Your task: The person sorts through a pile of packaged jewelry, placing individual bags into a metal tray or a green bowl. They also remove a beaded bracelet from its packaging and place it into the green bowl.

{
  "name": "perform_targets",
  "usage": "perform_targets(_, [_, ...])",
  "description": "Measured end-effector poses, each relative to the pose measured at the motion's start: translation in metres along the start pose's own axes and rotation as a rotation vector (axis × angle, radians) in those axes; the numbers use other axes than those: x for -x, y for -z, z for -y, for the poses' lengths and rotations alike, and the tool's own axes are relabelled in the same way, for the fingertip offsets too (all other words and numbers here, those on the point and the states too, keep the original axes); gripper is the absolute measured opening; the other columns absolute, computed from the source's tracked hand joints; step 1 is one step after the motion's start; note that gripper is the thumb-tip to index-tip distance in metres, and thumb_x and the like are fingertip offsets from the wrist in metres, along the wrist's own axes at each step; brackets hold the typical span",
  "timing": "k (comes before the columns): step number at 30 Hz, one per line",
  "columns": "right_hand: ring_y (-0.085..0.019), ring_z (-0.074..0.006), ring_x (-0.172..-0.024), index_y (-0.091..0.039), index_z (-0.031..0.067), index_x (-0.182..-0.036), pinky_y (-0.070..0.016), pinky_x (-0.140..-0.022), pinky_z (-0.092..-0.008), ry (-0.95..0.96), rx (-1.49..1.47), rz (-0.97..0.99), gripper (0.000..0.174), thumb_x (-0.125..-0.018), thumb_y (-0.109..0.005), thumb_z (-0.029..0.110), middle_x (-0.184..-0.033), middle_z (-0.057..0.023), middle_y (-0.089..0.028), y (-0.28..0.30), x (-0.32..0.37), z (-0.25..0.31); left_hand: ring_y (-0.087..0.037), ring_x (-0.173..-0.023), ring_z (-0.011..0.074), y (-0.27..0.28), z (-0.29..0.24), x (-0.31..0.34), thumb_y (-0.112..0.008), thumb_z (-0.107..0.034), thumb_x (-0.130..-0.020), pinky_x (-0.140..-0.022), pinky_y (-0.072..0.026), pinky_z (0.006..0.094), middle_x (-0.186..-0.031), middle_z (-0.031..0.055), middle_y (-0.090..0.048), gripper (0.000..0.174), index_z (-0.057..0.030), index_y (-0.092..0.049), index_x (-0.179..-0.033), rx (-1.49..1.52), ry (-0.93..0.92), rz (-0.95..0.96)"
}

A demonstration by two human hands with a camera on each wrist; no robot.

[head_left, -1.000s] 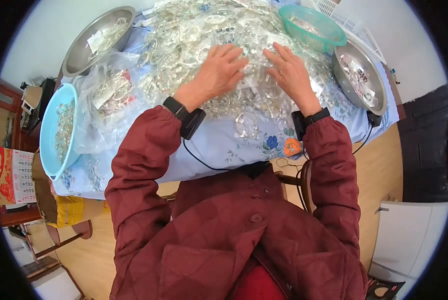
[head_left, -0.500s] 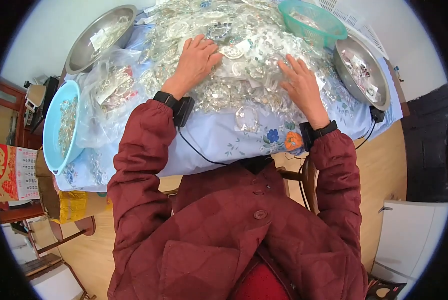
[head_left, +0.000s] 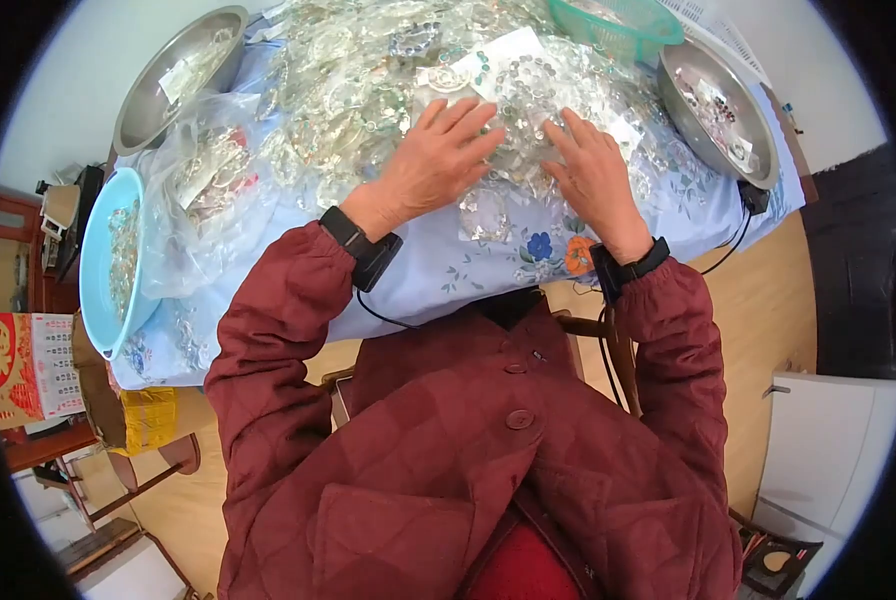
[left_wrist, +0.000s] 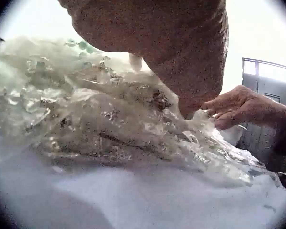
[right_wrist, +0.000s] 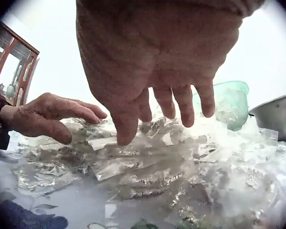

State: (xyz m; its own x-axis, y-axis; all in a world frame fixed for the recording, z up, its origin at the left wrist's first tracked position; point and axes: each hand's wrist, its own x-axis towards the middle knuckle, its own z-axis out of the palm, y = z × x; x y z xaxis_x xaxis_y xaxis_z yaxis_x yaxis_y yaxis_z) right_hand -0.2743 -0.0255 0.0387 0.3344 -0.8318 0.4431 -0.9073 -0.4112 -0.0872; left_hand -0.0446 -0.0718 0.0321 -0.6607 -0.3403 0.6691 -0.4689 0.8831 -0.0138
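Note:
A broad heap of small clear plastic bags (head_left: 338,110) holding beaded jewellery covers the table. My left hand (head_left: 433,160) lies over the near middle of the heap, fingers spread and fairly straight. To its right, my right hand (head_left: 596,180) is over the heap too, its fingers pointing away from me. In the right wrist view the fingers (right_wrist: 183,107) reach down to the bags with nothing gripped. A white card (head_left: 513,45) and a bag with dark round beads (head_left: 528,75) lie just beyond the hands. One bag (head_left: 485,212) sits apart at the near edge.
At left stand a steel bowl (head_left: 128,125), a light-blue basin (head_left: 93,270) and a large plastic bag (head_left: 188,255) of jewellery. On the right are a green basket (head_left: 638,42) and another steel bowl (head_left: 758,115). The flowered blue cloth (head_left: 448,265) hangs over the table's near edge.
My left hand moved left over the heap, then back right and nearer to me. The right hand shifted slightly toward me. The bags between them have been spread, and a white card now shows.

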Motion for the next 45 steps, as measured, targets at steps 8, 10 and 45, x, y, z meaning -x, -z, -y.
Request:
perform_targets(8, [-0.046,-0.0325,-0.109,-0.048,0.0100,-0.119,-0.0405,-0.085,-0.0391,-0.016,0.003,-0.001,0.053,-0.070,-0.067,0.018,-0.124,-0.0146,-0.045,-0.002,0.006,0.006,-0.048,-0.104,0.0247,-0.006,0.001,0.008,-0.061,-0.002,-0.061,-0.087,-0.0377,0.0374,-0.116,0.0085,-0.051,0.045,-0.0090,-0.056,-0.105,-0.103,-0.054,0.104])
perform_targets(10, [-0.045,-0.0332,-0.110,-0.046,0.0086,-0.120,-0.0409,-0.084,-0.0395,0.004,0.120,-0.022,0.055,-0.071,-0.066,0.021,-0.127,-0.0127,-0.043,0.000,0.003,0.004,-0.049,-0.102,0.0242,-0.007,0.001,0.007,-0.060,-0.001,-0.061,-0.086,-0.0382,0.0372,-0.115,0.0081,-0.052,0.043,-0.0094,-0.057,-0.103,-0.098,-0.056,0.078])
perform_targets(45, [-0.049,-0.0324,-0.109,-0.055,0.0017,-0.112,-0.0404,-0.090,-0.0366,-0.264,-0.056,-0.085,0.044,-0.078,-0.058,0.030,-0.117,-0.0167,-0.053,-0.011,-0.026,-0.095,-0.051,-0.095,0.0233,-0.027,0.025,-0.027,-0.063,-0.033,-0.072,-0.076,-0.0395,0.0416,-0.103,0.0031,-0.054,0.033,-0.0129,-0.057,-0.097,-0.346,0.305,0.200])
